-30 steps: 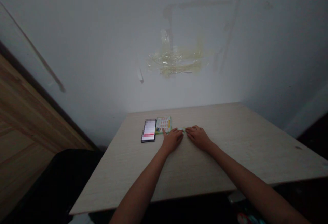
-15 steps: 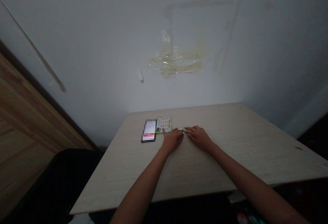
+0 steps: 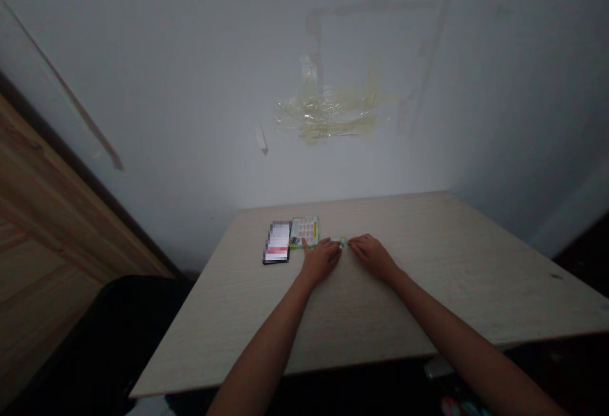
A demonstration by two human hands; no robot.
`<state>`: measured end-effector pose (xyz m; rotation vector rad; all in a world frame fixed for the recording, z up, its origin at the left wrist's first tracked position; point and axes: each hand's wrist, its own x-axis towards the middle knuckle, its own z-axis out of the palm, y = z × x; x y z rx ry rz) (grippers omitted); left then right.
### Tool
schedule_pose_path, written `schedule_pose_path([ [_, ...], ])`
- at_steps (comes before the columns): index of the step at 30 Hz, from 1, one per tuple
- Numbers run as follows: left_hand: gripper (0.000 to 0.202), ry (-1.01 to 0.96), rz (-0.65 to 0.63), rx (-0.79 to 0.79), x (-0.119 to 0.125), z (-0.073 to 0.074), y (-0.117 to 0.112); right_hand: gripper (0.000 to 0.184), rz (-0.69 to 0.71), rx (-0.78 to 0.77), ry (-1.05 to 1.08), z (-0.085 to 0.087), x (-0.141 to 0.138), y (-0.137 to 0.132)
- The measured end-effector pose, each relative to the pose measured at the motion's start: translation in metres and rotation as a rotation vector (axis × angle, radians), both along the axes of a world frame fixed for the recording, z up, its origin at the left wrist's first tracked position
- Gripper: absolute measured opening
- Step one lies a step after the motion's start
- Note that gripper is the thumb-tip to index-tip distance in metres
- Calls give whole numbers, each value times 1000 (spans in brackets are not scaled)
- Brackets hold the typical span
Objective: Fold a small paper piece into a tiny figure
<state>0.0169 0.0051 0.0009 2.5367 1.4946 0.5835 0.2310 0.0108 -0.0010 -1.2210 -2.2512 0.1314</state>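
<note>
Both my hands rest side by side on a pale wooden table (image 3: 428,289), far from me. My left hand (image 3: 321,259) lies palm down with fingers curled, fingertips touching a small pale green piece (image 3: 339,241). My right hand (image 3: 373,253) is just right of it, fingers bent, tips near the same piece. What the fingers pinch is too small to make out. Left of my left hand lies a green and orange printed card (image 3: 304,232), its near corner under my thumb. A phone (image 3: 277,242) with a lit screen lies beside the card.
A grey-white wall with yellowed tape remains (image 3: 328,111) stands behind the table. A wooden panel (image 3: 42,213) runs along the left. A dark chair or bag (image 3: 95,340) sits low at the left of the table.
My right hand has slid slightly to the right, away from my left hand. The left hand, card and phone stay where they were.
</note>
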Motion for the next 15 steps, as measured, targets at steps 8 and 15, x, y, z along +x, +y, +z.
schedule_pose_path([
  [8,26,-19,0,-13,0,1,0,38,16,9,-67,-1,-2,-2],
  [15,26,-16,-5,-33,0,2,0,38,-62,3,-131,-4,-5,-2],
])
